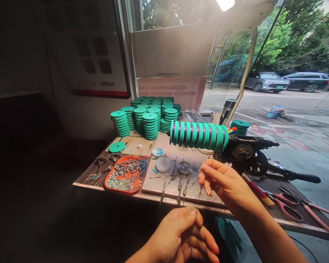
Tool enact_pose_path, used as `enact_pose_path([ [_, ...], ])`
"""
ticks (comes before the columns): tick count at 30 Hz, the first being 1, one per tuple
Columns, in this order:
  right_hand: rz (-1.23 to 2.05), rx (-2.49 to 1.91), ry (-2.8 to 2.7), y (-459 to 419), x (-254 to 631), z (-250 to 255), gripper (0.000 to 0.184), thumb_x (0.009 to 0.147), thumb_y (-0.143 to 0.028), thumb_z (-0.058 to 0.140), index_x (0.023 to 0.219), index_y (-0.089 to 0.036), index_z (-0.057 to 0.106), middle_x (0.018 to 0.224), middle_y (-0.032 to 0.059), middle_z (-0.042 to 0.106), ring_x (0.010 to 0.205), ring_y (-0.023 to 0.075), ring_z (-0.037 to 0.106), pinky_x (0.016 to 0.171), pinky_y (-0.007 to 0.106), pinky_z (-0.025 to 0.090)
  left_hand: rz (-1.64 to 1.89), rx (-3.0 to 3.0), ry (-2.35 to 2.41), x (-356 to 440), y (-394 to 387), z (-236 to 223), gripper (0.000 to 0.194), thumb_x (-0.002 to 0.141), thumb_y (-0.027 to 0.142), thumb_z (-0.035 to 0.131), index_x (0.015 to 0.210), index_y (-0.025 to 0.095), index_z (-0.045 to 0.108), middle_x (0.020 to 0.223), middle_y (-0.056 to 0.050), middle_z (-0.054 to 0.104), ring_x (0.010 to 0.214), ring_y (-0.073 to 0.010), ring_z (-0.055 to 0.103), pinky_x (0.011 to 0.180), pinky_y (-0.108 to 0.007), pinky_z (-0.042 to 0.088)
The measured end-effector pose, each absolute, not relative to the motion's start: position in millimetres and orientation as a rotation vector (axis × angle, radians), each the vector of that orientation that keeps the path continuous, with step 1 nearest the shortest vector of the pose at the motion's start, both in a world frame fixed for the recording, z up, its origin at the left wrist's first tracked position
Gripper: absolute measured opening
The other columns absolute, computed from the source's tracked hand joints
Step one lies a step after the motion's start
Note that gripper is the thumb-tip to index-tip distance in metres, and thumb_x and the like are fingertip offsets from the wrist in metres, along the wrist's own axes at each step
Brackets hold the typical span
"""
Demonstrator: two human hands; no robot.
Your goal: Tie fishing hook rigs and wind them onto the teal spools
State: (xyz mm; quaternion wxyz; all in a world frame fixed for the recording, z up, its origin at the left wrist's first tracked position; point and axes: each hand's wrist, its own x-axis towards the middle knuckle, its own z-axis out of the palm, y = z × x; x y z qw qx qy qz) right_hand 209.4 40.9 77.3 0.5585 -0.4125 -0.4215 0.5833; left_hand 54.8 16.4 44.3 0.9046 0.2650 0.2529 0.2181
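– Wooden workbench (83,179), stacks of green spools (150,126) well beyond both hands. Right hand (224,179)?
– Thumb and forefinger pinched on a slim dark tool (196,169), other fingers loosely curled. Tool points left to the dish (184,174) of small metal beads (184,167), near the fingertips. Can't tell if it touches them.
– Left hand (178,228)?
– Nearer the wearer. Thumb and index close together, rest half curled; can't tell if it grips anything.
– Around them?
– Spool row (199,135) on black machine (242,151) beyond the right hand; pink-handled scissors (280,208) right of it; orange tray (108,185) beyond the left hand, off to its left.
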Motion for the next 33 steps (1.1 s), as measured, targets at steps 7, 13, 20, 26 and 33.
enact_pose_path([
  [7,1.359,-0.981,-1.001,42.4,210.8,75.8,0.022,0.075,-0.034,0.060,0.070,-0.017,0.047,0.058,-0.0011,0.059,0.039,0.0057,0.047,0.040,0.017,0.032,0.428,0.501,0.491,48.3,9.6,33.1,0.024,0.081,0.035,0.045,0.069,0.014,0.048,0.058,-0.007,0.065,0.048,-0.0127,0.063,0.046,-0.017,0.043],
  [13,1.344,-0.984,-0.998,43.3,209.7,75.9,0.022,0.074,-0.034,0.060,0.069,-0.016,0.048,0.057,-0.0008,0.060,0.039,0.0060,0.048,0.040,0.017,0.032,0.431,0.496,0.444,48.5,10.2,24.3,0.026,0.080,0.037,0.045,0.069,0.014,0.047,0.057,-0.008,0.066,0.047,-0.0128,0.062,0.044,-0.015,0.040],
  [20,1.327,-0.985,-0.987,47.7,209.9,75.6,0.019,0.075,-0.033,0.060,0.072,-0.017,0.049,0.060,-0.0005,0.061,0.039,0.0059,0.047,0.039,0.016,0.029,0.432,0.633,0.519,47.2,15.4,34.5,0.022,0.072,0.033,0.052,0.069,0.012,0.055,0.064,-0.008,0.065,0.055,-0.0130,0.061,0.054,-0.020,0.041],
  [26,1.206,-1.045,-1.031,49.2,215.3,80.4,0.021,0.067,-0.033,0.067,0.063,-0.016,0.056,0.060,-0.0042,0.049,0.044,0.0036,0.034,0.042,0.017,0.027,0.651,0.891,0.531,67.7,42.4,65.9,0.023,0.071,0.019,0.049,0.092,0.012,0.054,0.078,-0.008,0.066,0.061,-0.0134,0.061,0.072,-0.028,0.039],
  [33,1.193,-1.070,-1.027,50.0,217.2,78.2,0.022,0.066,-0.033,0.068,0.062,-0.016,0.055,0.053,-0.0054,0.043,0.047,0.0057,0.033,0.043,0.018,0.027,0.634,0.862,0.526,92.0,56.3,72.2,0.024,0.080,0.037,0.043,0.079,0.014,0.048,0.066,-0.006,0.063,0.044,-0.0106,0.058,0.051,-0.022,0.041],
])
